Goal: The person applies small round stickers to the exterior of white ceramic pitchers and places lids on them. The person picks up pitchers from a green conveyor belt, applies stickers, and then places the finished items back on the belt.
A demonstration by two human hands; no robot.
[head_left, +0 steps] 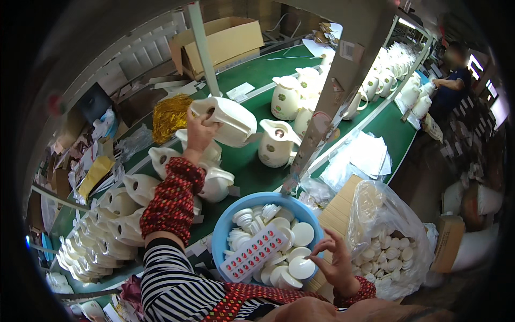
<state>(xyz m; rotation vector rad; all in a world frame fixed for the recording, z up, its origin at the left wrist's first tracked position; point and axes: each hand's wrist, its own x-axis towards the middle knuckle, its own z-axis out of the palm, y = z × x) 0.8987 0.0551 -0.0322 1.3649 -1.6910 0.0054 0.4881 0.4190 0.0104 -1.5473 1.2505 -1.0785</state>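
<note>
My left hand [200, 131] is closed on a cream plastic jug [232, 119], which it holds tilted on its side above the green table. Beside that jug stands an upright jug [276, 145] with an open top. My right hand [337, 262] is at the right rim of a light blue basin [221, 225]. Its thumb and forefinger are curled together over the white round lids [301, 234] heaped in the basin; anything between the fingertips is too small to make out. A sheet of red stickers [255, 252] lies on the lids.
Rows of jugs [120, 225] line the left side. More jugs [287, 96] stand beyond a metal post [335, 91]. A clear bag of small white parts [383, 257] sits right of the basin. Gold tinsel [169, 118] and a cardboard box [222, 43] lie farther back. A person [453, 80] works at far right.
</note>
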